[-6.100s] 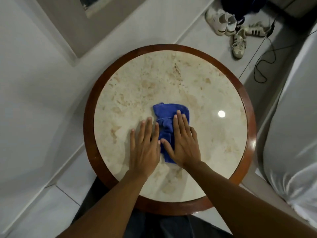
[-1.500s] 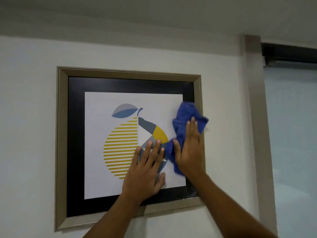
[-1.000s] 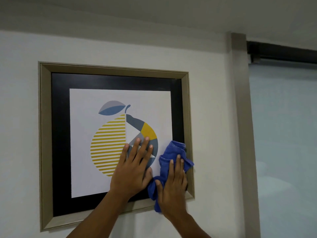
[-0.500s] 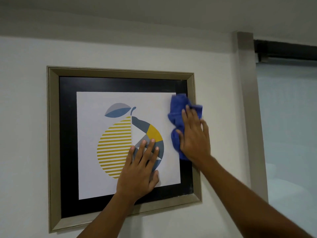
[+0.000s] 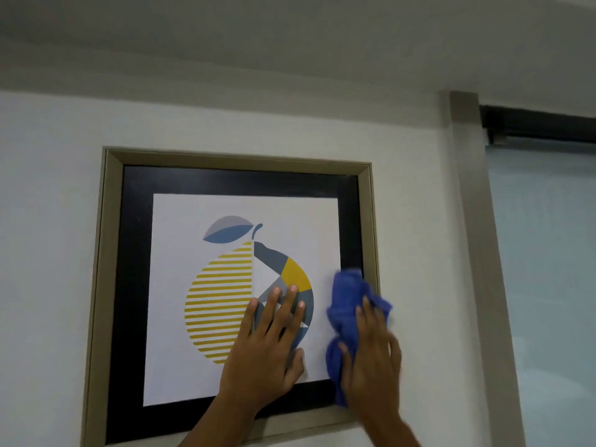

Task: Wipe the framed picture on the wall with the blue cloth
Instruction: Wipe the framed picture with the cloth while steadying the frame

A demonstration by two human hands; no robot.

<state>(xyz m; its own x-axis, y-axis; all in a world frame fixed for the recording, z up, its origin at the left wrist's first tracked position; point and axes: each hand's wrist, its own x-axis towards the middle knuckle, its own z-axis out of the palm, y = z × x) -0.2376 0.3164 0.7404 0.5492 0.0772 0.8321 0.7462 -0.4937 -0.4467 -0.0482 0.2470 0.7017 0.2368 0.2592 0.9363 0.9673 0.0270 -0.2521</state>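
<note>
The framed picture (image 5: 225, 208) hangs on the white wall: a beige frame, a black mat and a print of a striped yellow fruit. My left hand (image 5: 267, 346) lies flat on the glass over the fruit's lower right, fingers spread. My right hand (image 5: 371, 359) presses the crumpled blue cloth (image 5: 345, 304) against the picture's lower right side, near the frame's right edge. The cloth bunches out above and to the left of my fingers.
A beige vertical trim (image 5: 477, 253) runs down the wall to the right of the picture. Beyond it is a pale frosted pane (image 5: 548, 285) under a dark rail (image 5: 535, 124). The ceiling (image 5: 290, 43) is close above.
My right hand has slid the cloth down the picture's right side from the upper right to the lower right. The left hand stays flat on the glass.
</note>
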